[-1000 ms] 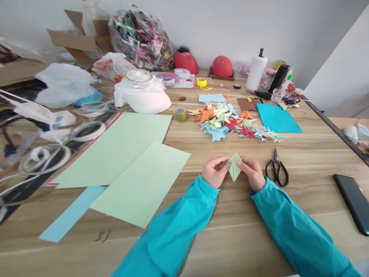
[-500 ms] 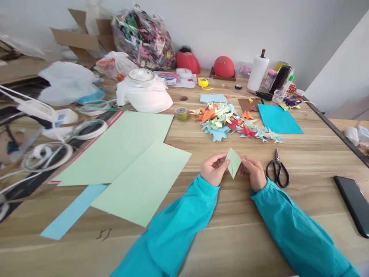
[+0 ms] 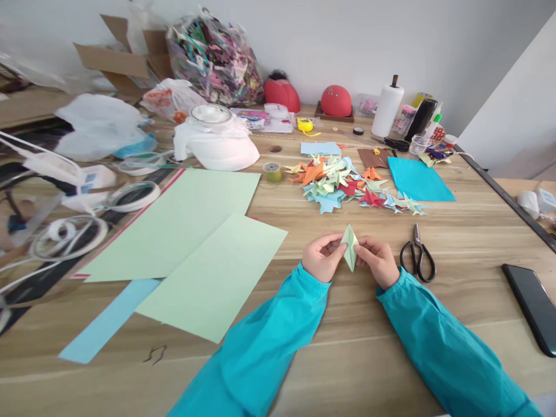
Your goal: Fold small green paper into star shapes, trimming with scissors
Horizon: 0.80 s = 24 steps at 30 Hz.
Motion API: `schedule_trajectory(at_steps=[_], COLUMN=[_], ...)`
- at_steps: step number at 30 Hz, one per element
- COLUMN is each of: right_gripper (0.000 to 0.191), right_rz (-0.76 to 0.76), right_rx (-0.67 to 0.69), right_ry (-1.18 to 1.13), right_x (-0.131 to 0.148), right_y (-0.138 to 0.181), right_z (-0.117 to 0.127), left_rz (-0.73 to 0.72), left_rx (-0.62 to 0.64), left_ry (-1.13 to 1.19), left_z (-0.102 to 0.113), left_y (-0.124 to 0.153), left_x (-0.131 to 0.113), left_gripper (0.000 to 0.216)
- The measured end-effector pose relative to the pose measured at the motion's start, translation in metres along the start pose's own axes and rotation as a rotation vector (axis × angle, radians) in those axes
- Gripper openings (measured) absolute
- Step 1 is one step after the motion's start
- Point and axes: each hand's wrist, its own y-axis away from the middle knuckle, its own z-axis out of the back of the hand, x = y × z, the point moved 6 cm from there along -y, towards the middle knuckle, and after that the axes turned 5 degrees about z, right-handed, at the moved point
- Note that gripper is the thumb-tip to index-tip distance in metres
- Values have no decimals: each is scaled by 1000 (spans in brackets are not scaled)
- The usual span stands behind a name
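A small diamond of folded pale green paper point(image 3: 350, 243) is held upright just above the table. My left hand point(image 3: 324, 256) pinches its left corner, thumb in front. On the other side my right hand point(image 3: 377, 259) has its thumb pressed on the right flap, fingers behind the paper and partly hidden. Beyond my hands lies a heap of folded paper cranes point(image 3: 336, 179) in green, orange, red and blue. Black-handled scissors point(image 3: 417, 255) rest to the right of my right hand.
Large pale green sheets point(image 3: 217, 278) and a blue paper strip point(image 3: 110, 321) lie at left. Turquoise paper point(image 3: 419, 178) and a thread spool point(image 3: 272, 171) sit farther back. A phone point(image 3: 532, 307) lies at right. White cables point(image 3: 69, 237) and bags crowd the far left.
My right hand has shifted slightly left, and its thumb now presses the front of the paper. The diamond's right side has folded inward, so it looks narrower.
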Motion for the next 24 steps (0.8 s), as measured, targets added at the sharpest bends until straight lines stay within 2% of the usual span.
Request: schedule_trajectory(at_steps=[9,13,18,24], right_gripper=[28,26,27,29], right_rz=[-10,-22,-40,-33], right_rx=[-3,5,-15,46], right_ry=[34,-4,-26,12], right_x=[-4,-1,-1,0], right_y=[0,1,0,2], right_z=[-1,-2,0,-2], left_rz=[-4,-20,11,76], left_rx=[78,87,90,160], left_ry=[-8,-91,-76,-114], left_z=[-5,-5,-5,-8], left_y=[1,1,0,1], left_x=[0,1,2,2], left_gripper=[19,14,15,21])
